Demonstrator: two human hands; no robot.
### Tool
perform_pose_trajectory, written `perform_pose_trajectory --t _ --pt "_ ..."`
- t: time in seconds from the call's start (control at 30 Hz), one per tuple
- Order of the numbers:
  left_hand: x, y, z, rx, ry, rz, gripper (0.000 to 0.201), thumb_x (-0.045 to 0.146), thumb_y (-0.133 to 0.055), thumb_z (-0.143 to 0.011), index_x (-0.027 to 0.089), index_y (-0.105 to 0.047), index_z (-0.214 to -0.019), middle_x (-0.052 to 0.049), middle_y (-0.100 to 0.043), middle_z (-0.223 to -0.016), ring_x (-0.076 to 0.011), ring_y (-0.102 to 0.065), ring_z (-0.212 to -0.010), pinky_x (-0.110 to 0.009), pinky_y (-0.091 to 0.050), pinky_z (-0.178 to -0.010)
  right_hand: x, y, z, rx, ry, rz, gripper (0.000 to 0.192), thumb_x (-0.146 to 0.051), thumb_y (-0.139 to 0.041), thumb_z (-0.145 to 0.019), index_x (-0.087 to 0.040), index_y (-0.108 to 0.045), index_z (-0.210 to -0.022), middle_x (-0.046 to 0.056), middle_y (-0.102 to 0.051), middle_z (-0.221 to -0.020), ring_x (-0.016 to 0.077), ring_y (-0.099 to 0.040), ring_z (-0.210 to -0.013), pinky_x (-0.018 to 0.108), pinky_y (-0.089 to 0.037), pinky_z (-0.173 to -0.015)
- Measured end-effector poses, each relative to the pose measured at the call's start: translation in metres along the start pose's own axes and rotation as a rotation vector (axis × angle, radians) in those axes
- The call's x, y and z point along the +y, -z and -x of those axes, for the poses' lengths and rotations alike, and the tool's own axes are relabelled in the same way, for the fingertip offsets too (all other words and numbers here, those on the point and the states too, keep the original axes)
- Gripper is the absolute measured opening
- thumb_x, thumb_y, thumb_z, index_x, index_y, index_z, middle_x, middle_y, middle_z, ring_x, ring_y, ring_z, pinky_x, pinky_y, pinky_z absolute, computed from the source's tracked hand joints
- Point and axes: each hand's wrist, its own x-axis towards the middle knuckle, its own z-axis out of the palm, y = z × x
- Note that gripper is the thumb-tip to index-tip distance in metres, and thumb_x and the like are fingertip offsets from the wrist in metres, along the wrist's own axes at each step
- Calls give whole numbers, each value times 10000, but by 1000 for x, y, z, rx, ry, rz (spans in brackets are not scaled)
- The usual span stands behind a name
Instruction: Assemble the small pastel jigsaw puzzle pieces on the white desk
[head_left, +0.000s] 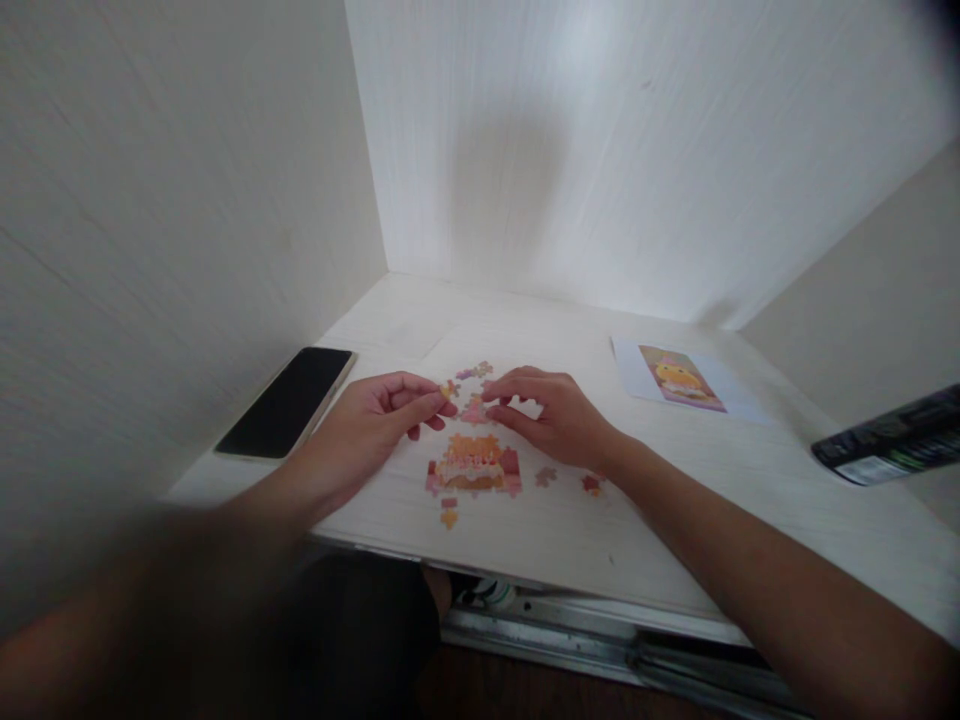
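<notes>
My left hand is closed in a pinch on a small yellow jigsaw piece, held just above the desk. Facing it, my right hand hovers low with thumb and index finger curved and slightly apart. Its fingertips are at loose pink jigsaw pieces; whether they touch one is hard to see. Nearer to me lies a joined section of the puzzle, orange, white and pink. More loose pieces surround it: a yellow and pink one, a greyish one, a red one and several behind.
A dark-screened phone lies at the left. On the right is a white sheet with a printed picture of a yellow figure. A black can stands at the far right. White panels enclose the desk; its front edge is close to me.
</notes>
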Motion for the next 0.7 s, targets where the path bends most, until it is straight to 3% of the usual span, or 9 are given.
perform_pose_trajectory --t 0.13,0.3,0.57,0.7 --pt "-2 -17 6 -72 60 184 264 404 -691 -822 161 -690 -926 -63 -724 -860 -139 -621 -713 -244 -465 -604 -13 -3 0 50 -20 -175 167 -292 -627 -909 -204 -730 -1006 28 -752 -914 128 -665 -802 258 -505 -712" --pt "-1 -29 12 -102 92 167 277 412 -733 -781 164 -692 -898 -12 -663 -732 -92 -514 -550 -222 -397 -502 -17 -4 -1 84 -77 -274 120 -256 -645 -886 -192 -738 -929 16 -751 -843 118 -657 -735 245 -506 -656" --pt "2 -27 13 -111 60 80 314 466 -704 -793 169 -735 -893 -36 -683 -759 -108 -513 -570 -228 -388 -511 -18 -4 0 83 -9 -329 194 -268 -671 -865 -187 -702 -1038 50 -727 -896 121 -645 -725 269 -531 -659" --pt "3 -25 12 -108 63 47 329 474 -696 -797 166 -749 -900 -36 -673 -720 -113 -507 -557 -231 -381 -497 -21 -2 0 148 78 -228 217 -260 -661 -872 -225 -692 -1084 75 -699 -1090 132 -668 -818 276 -555 -681"
